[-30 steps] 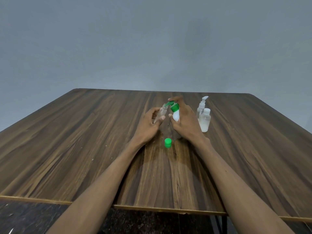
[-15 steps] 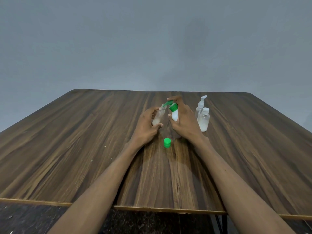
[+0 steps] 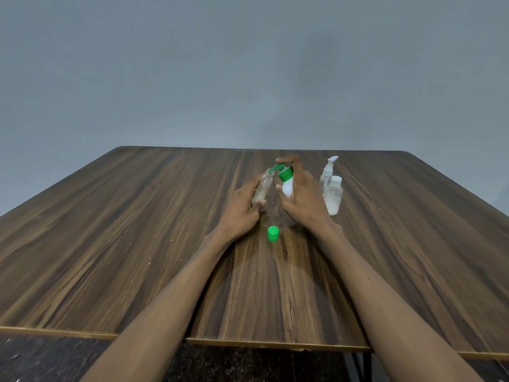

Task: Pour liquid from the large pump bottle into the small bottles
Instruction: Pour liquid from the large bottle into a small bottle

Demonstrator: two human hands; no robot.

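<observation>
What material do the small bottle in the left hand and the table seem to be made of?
Small bottle: probably clear plastic, glossy; white liquid shows through its wall, though glass cannot be excluded. Table: wood or a wood-look laminate, fairly matte; dark streaked grain and a pale strip along the front edge suggest laminate.

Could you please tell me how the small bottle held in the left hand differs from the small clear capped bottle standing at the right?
The small clear uncapped bottle is tilted in the left hand; the small clear capped bottle stands upright on the wooden table, untouched. One is open under the green pump spout, the other closed. Both hold some whitish liquid.
</observation>
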